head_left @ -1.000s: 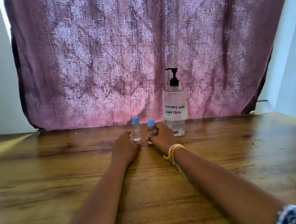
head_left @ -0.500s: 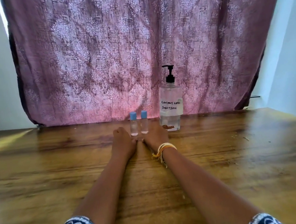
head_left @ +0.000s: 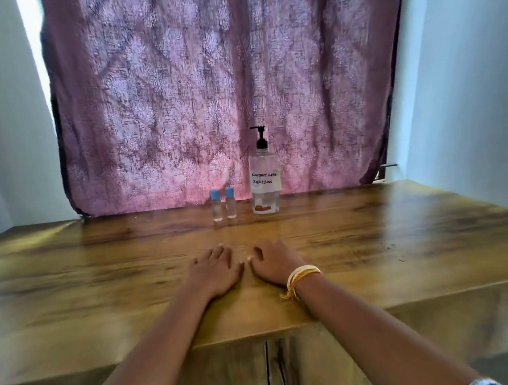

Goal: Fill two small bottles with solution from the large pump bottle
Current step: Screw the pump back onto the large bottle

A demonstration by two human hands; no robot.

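Both hands have drawn back from the bottles toward the near edge of the broad brown wooden table, while the patterned mauve curtain hangs behind as before. At the far edge stands the tall clear pump bottle with a black nozzle and handwritten label; just beside it, to the left, stand two small clear bottles with blue caps, capped and close together. Left hand and right hand lie flat, fingers spread, holding nothing. Likely the bottles are only positioned, with filling yet to begin.
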